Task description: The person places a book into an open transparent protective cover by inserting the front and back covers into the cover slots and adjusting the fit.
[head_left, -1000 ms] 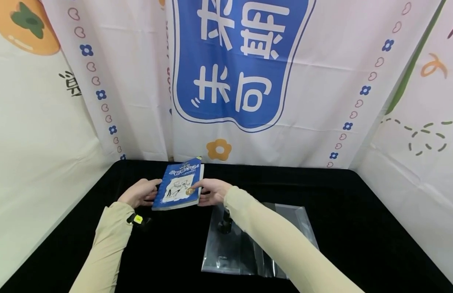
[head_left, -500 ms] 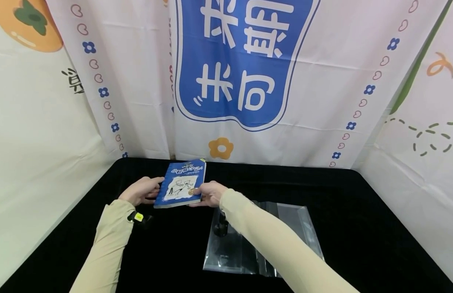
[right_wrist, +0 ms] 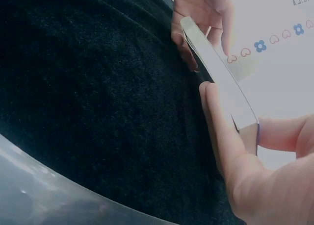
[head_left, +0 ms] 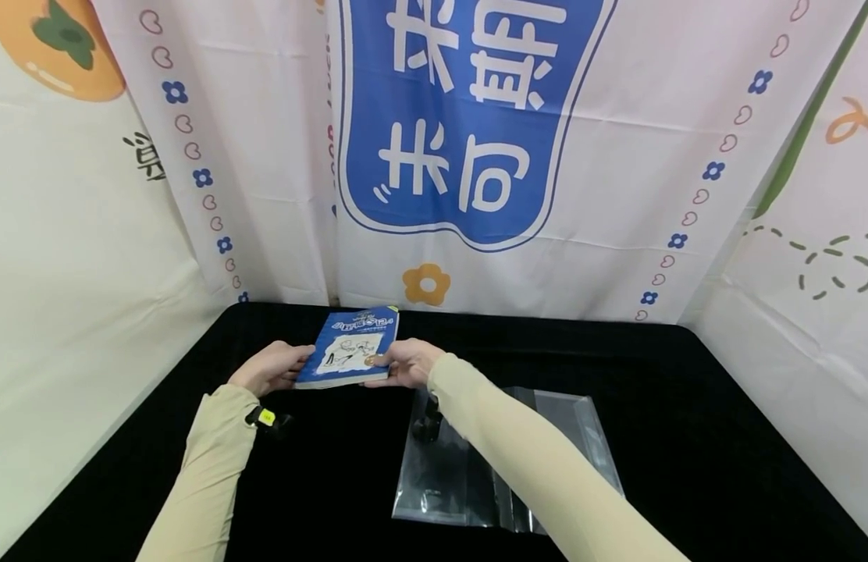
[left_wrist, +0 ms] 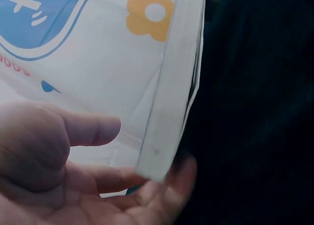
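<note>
A blue paperback book (head_left: 350, 346) with a white drawing panel on its cover is held above the far left part of the black table. My right hand (head_left: 406, 363) grips its right side, thumb on the cover and fingers underneath. At the opposite side is my left hand (head_left: 272, 368). In the left wrist view, the fingers of that hand (left_wrist: 142, 198) reach under the corner of the book (left_wrist: 169, 97), while its thumb stands apart from it. The right wrist view shows the page edges of the book (right_wrist: 221, 80) between both hands.
A clear plastic cover (head_left: 441, 488) lies on the black table (head_left: 321, 484), partly beneath my right forearm. Printed fabric (head_left: 279, 156) hangs behind the table, and white fabric walls stand on either side.
The book has shifted slightly right and its near edge has moved farther away. My right hand's thumb has come further onto the cover. The head view has shifted a little.
</note>
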Motion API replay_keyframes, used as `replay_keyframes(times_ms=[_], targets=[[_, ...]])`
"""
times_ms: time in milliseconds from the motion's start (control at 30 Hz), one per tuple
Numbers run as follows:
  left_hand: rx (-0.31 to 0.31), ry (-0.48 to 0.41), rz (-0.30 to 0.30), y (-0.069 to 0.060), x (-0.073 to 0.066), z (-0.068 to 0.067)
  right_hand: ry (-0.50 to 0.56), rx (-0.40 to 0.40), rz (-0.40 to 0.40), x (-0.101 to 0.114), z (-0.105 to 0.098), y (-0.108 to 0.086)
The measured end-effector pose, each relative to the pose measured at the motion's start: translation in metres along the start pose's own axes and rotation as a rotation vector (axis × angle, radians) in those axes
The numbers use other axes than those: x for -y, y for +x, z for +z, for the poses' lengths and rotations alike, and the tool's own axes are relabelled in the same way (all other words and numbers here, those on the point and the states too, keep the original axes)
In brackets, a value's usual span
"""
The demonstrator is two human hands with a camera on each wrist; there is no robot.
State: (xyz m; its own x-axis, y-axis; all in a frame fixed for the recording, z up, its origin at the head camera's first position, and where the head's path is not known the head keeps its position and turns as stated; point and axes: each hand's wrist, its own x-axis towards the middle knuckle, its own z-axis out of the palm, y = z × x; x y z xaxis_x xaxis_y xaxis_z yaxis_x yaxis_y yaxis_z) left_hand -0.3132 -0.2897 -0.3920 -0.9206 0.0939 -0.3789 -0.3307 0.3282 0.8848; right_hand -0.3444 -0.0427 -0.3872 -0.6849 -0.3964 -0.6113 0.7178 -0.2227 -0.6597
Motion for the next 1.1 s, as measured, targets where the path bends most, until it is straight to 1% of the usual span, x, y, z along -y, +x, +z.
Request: replay_keyframes(times_ms=[167,267,367,433,600,733,833,1033,1100], targets=[[0.006,-0.040,0.028,0.004,0.001,0.007,-0.002,0.005,0.006,-0.001,-0.004,0.002],[-0.016,-0.054,0.026,0.006,0.002,0.008,-0.010,0.028,0.005,-0.002,-0.005,0.001],[-0.032,-0.063,0.019,0.007,0.004,0.009,-0.001,0.050,0.021,-0.002,-0.005,0.000],[-0.050,-0.047,0.012,0.009,0.005,0.009,0.002,0.059,0.029,-0.001,-0.005,0.000],[-0.085,-0.010,0.009,0.009,0.007,0.011,-0.029,0.045,0.007,-0.002,-0.005,0.001],[-0.076,-0.041,-0.003,0.010,0.008,0.014,-0.091,0.026,-0.014,-0.004,-0.005,0.002],[-0.070,-0.049,-0.008,0.012,0.008,0.016,-0.135,-0.012,-0.050,-0.005,-0.006,0.001],[-0.091,-0.062,-0.011,0.013,0.008,0.016,-0.202,-0.096,-0.199,-0.005,-0.002,-0.001],[-0.096,-0.071,-0.014,0.012,0.008,0.016,-0.213,-0.111,-0.227,-0.006,-0.001,-0.001]])
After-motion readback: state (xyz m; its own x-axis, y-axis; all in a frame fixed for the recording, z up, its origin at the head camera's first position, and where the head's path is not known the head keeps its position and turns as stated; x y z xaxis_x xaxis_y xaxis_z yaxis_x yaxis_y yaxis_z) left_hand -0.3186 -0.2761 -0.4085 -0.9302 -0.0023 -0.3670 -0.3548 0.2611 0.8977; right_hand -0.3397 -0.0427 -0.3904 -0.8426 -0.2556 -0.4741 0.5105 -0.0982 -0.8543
